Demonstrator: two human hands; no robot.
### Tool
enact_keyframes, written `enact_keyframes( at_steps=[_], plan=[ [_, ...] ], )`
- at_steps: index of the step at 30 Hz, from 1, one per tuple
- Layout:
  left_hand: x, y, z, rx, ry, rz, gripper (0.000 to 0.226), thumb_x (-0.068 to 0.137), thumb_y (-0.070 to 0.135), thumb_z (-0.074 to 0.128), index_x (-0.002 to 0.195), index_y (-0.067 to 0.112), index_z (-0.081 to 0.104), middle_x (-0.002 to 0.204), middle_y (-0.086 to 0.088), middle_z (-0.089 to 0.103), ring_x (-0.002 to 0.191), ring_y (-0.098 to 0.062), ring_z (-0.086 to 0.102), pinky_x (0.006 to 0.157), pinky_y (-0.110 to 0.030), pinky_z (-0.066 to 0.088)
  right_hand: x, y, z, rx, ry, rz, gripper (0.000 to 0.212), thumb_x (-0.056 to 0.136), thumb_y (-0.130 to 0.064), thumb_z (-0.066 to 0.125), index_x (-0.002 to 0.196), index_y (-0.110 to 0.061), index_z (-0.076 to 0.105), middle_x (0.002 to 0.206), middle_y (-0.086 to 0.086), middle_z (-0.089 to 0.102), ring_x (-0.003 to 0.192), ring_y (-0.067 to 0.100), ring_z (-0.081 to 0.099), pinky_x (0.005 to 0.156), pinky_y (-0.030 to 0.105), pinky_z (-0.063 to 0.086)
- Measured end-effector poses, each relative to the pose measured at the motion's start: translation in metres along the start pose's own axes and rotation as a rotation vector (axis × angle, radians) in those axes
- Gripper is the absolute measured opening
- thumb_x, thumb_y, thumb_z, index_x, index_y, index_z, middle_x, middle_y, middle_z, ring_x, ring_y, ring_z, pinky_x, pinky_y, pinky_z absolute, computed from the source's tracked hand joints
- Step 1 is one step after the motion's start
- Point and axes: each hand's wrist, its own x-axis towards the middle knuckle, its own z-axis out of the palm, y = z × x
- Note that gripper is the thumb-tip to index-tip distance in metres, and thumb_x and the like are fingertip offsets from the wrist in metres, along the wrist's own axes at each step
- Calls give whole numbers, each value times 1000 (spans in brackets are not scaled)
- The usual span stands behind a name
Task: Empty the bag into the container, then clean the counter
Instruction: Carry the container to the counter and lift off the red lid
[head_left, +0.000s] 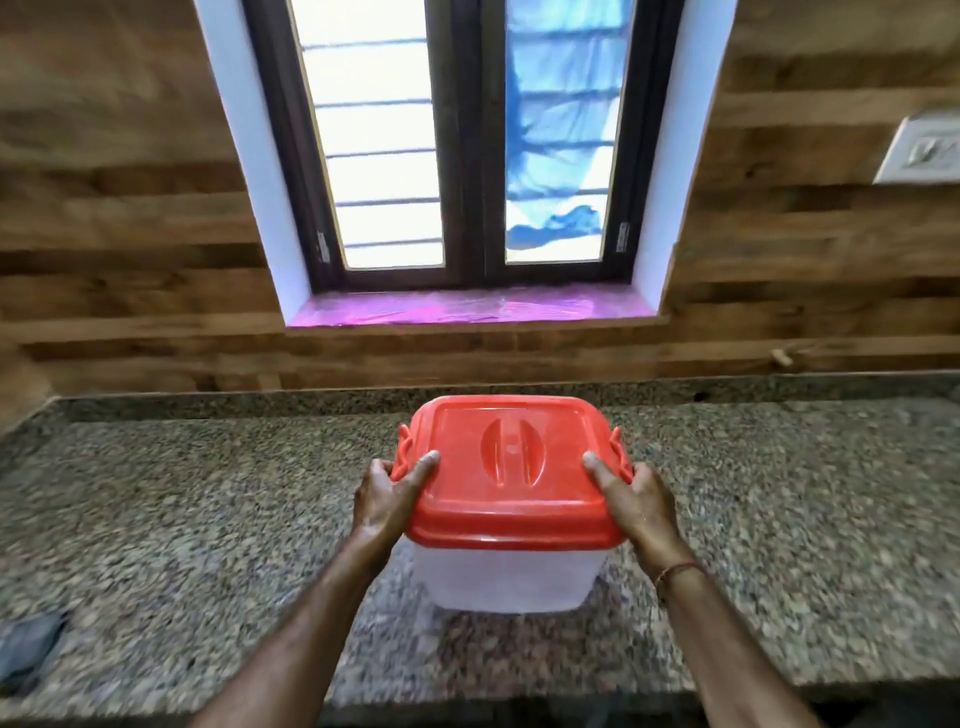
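A translucent white plastic container (501, 579) with a red lid (511, 467) sits over the middle of the speckled granite counter (208, 519). The lid is on, with a moulded handle in its centre and red side clips. My left hand (387, 496) grips the lid's left edge, thumb on top. My right hand (631, 499) grips the right edge the same way. Whether the container rests on the counter or is held just above it, I cannot tell. No bag is in view.
A grey cloth (31, 644) lies at the counter's left front edge. Behind the counter rises a wood-panelled wall with a dark-framed window (467, 145) and a pink sill (467, 309). A white switch plate (919, 150) is on the right wall.
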Motion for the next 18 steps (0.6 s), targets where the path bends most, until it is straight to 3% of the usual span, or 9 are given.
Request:
enact_keyframes(
  at_steps=[4,7,9,12,15,18],
  plan=[
    [42,-2,24,-14,-23,-55,65,85,58,70,124,11,50,101,-11,70,80,-26,75,68,-43,64,55,15,22,-28,-126,27,94,53,-96,58,111,-23,54,104,7,73,86,27,76,77,49,65],
    [67,-10,25,14,-27,-86,76,82,64,69,132,11,50,106,-11,70,84,-25,73,66,-38,63,87,13,37,-101,-137,-18,111,47,-104,51,119,-20,55,110,10,69,93,29,72,81,50,63],
    [82,-10,23,50,-86,-95,90,70,77,65,136,17,50,114,-10,70,89,-23,73,69,-39,63,101,-2,45,-142,-143,-40,107,64,-95,54,134,-15,48,118,13,64,98,31,69,81,49,61],
    [101,-3,26,154,-70,-122,91,70,90,52,126,19,57,114,-9,70,95,-27,71,82,-44,60,116,-14,54,-257,-138,-53,75,90,-72,51,137,-13,50,109,9,69,88,29,69,75,42,61],
    [112,-7,31,205,8,-130,90,81,87,36,126,14,62,113,-12,71,95,-28,69,82,-38,56,121,-11,62,-357,-94,-39,87,79,-87,32,128,-18,53,97,9,71,80,31,72,75,48,63],
    [117,-17,31,246,46,-123,76,91,78,26,105,18,71,92,-6,74,82,-24,70,79,-38,57,126,-5,66,-380,-73,-22,98,70,-94,23,123,-19,57,94,9,71,79,32,72,75,49,63]
  ],
)
